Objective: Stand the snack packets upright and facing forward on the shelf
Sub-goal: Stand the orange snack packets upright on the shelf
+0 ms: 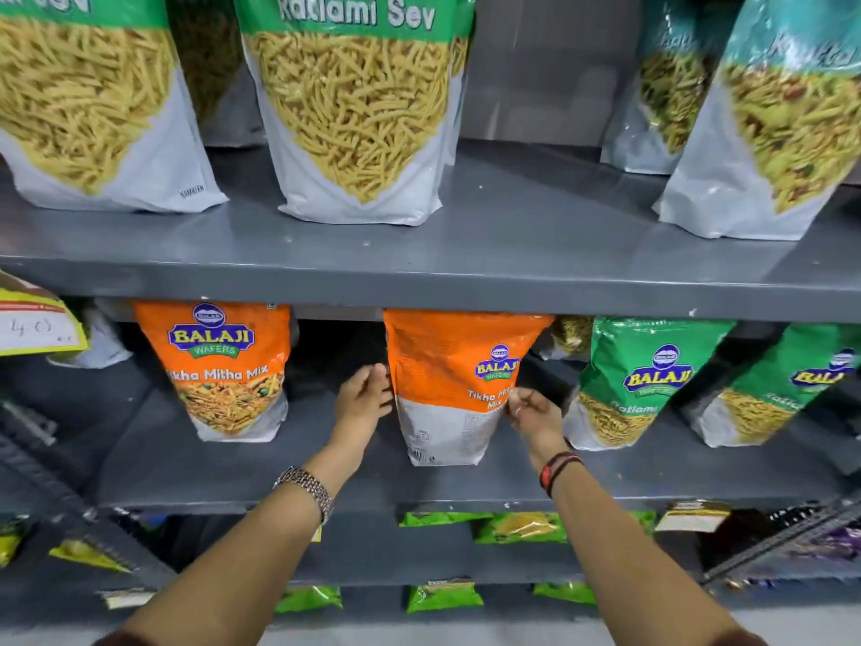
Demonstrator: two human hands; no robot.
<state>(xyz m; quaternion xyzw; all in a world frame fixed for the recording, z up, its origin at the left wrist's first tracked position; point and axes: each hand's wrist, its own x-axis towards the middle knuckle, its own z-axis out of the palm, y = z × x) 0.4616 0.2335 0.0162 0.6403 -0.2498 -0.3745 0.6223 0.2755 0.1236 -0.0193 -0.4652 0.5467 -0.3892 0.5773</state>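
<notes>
An orange Tikha Mitha Mix packet stands upright on the middle grey shelf, turned so its back panel with the barcode mostly faces me. My left hand rests flat against its left edge, fingers together. My right hand pinches its right edge near the printed name. A second orange Tikha Mitha Mix packet stands to the left, facing forward. Two green Ratlami packets stand to the right, leaning left.
The upper shelf carries large Ratlami Sev bags and a teal mixture bag. A yellow price tag hangs at the left. Lower shelves hold small green packets. A wire rack juts in at the lower right.
</notes>
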